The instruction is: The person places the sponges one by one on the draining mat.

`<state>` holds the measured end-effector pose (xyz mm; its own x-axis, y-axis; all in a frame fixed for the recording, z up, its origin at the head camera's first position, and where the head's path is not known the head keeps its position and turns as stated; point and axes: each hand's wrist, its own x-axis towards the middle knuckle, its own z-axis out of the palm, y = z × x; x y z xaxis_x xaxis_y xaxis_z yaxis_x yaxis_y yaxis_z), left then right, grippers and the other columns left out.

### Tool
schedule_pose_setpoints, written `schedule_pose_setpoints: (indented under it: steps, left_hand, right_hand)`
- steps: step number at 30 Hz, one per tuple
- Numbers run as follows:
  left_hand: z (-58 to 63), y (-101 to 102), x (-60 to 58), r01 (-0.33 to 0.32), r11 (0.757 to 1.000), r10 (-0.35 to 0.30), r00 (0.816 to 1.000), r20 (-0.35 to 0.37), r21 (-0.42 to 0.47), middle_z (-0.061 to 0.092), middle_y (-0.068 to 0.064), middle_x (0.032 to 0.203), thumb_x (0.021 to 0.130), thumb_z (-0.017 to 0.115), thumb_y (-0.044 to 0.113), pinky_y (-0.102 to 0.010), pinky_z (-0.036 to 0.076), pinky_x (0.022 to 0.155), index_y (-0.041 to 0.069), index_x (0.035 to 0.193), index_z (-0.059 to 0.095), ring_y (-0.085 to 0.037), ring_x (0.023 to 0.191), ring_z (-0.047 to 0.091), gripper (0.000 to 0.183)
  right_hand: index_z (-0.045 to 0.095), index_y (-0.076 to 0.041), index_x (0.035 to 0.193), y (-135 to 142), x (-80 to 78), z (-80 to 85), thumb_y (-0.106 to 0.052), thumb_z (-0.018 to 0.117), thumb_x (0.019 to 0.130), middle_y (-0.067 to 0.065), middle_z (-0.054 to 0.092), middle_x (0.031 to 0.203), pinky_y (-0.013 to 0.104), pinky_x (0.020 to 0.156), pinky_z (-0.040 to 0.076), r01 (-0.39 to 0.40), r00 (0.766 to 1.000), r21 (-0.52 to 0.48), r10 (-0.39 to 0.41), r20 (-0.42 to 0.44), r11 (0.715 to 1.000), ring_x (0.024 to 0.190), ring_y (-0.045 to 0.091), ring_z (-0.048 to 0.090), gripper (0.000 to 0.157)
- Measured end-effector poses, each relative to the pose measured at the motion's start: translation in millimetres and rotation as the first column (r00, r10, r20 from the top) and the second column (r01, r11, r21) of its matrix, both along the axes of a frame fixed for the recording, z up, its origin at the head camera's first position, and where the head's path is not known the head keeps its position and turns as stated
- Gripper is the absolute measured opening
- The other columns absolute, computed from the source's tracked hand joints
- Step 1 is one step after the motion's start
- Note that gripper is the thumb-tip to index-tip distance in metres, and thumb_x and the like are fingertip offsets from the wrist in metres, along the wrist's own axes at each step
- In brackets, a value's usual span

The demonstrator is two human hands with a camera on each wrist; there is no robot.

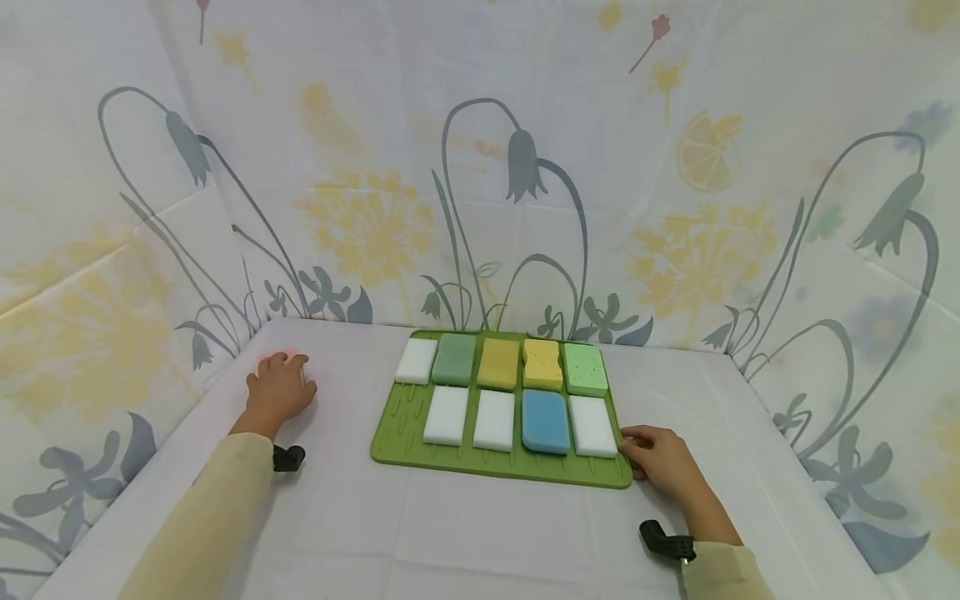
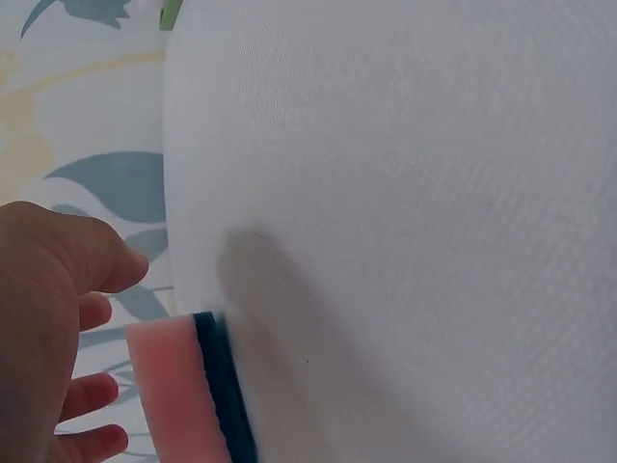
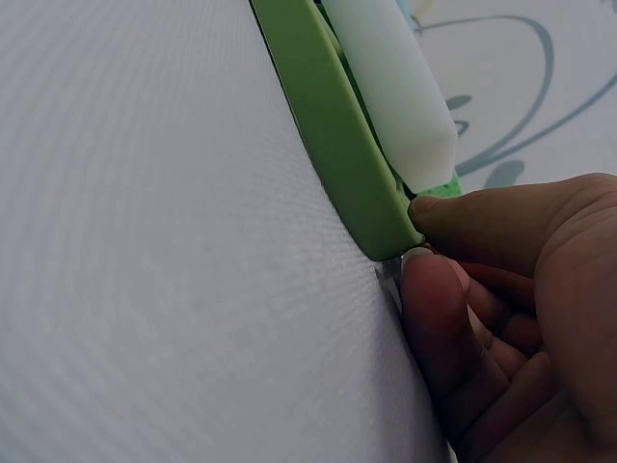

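My left hand [image 1: 277, 387] hovers at the table's left, fingers spread loosely over a pink sponge [image 1: 279, 354] that it mostly hides in the head view. In the left wrist view this sponge [image 2: 174, 386] shows a dark teal scouring layer facing the table, and the fingers stand apart from it. At the near right corner of a green ridged mat [image 1: 405, 425], my right hand [image 1: 663, 458] pinches the edge. Close up, one finger lies on the mat's rim [image 3: 371, 198] and the thumb sits just below it. A white sponge [image 1: 592, 427] lies beside those fingertips.
Two rows of sponges lie on the mat, among them a blue one [image 1: 545, 422], a dark green one [image 1: 453, 358], a yellow one with scalloped sides [image 1: 542, 363] and a light green one [image 1: 585, 369]. A flower-printed cloth [image 1: 480, 167] backs the white table [image 1: 465, 533].
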<state>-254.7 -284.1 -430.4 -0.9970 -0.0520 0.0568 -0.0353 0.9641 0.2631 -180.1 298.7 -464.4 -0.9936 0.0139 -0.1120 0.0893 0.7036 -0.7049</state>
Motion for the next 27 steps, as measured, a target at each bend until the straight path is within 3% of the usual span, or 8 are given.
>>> schedule_pose_setpoints:
  steps: [10,18,27]
  left_hand:
    - [0.8,-8.1,-0.5,-0.025,0.998,0.017,0.992,0.122,0.062,0.020,-0.039,0.144,0.095,0.043,0.022,-0.077,0.026,0.093,0.001,0.141,0.039,-0.062,0.130,0.018,0.050]
    - [-6.0,-10.8,-3.2,0.000,0.998,-0.005,0.997,0.079,0.056,0.024,-0.039,0.143,0.096,0.038,0.018,-0.076,0.030,0.094,0.000,0.136,0.048,-0.063,0.129,0.023,0.045]
    - [-10.5,-11.7,-0.7,0.029,0.999,-0.030,1.000,0.010,0.038,0.035,-0.038,0.137,0.096,0.041,0.018,-0.071,0.037,0.092,-0.003,0.132,0.051,-0.060,0.125,0.031,0.043]
  right_hand:
    - [0.060,0.002,0.127,-0.3,0.1,-0.5,-0.021,0.063,0.093,0.011,0.069,0.098,0.027,0.060,0.054,0.004,1.000,0.002,-0.004,0.000,1.000,0.068,0.013,0.062,0.041]
    - [0.060,0.002,0.127,-1.0,-0.3,0.0,-0.020,0.063,0.093,0.011,0.069,0.098,0.027,0.060,0.054,0.008,1.000,-0.005,-0.008,0.000,1.000,0.069,0.013,0.062,0.041]
    - [0.060,0.002,0.127,0.0,-0.8,-1.3,-0.021,0.063,0.093,0.012,0.069,0.099,0.027,0.060,0.055,0.006,1.000,-0.006,-0.006,-0.003,1.000,0.069,0.013,0.062,0.041]
